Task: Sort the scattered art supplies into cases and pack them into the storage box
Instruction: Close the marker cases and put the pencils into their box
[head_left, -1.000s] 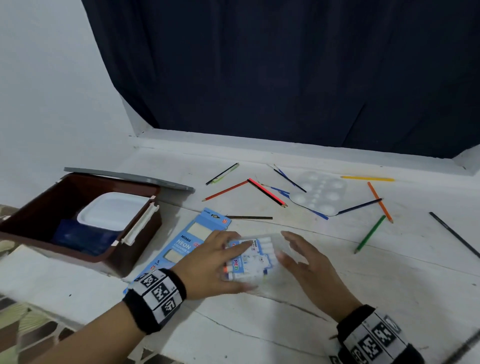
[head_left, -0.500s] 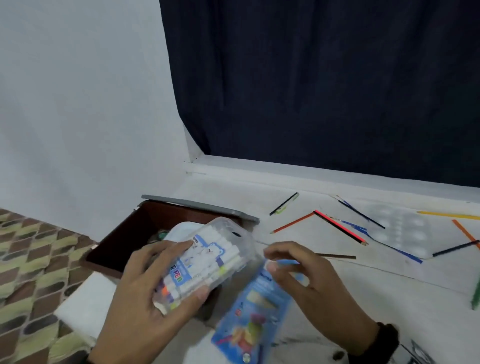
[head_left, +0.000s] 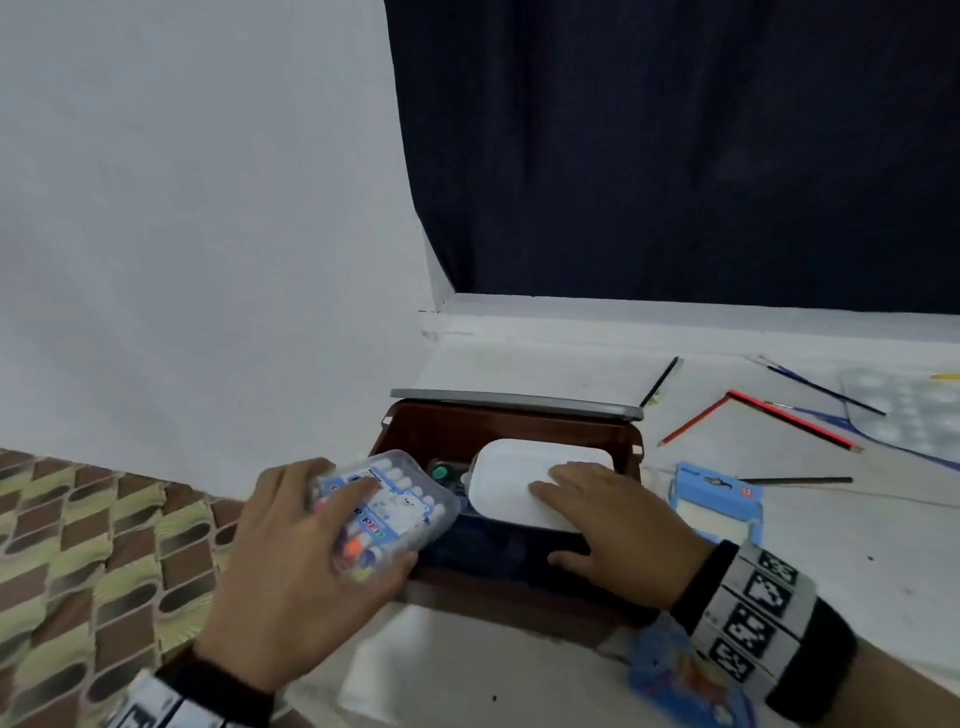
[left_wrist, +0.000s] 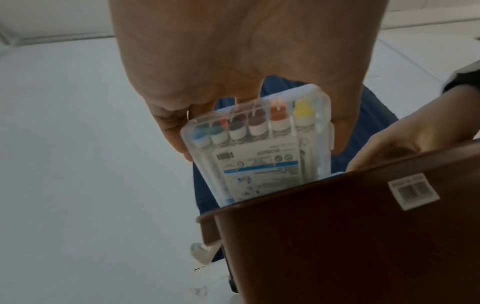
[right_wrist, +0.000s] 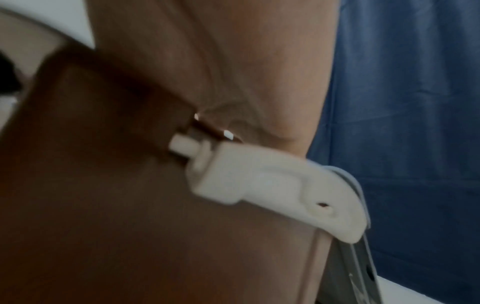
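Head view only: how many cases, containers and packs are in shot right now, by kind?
Clear marker case, held by the left hand: 1
White container, inside the storage box: 1
Blue packs, on the table: 2
Total: 4

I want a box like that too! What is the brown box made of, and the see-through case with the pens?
The brown storage box looks like smooth, slightly glossy plastic: moulded rim and a clip-on white latch. The marker case, held by the left hand, seems to be clear hard plastic, since the coloured caps show through it.
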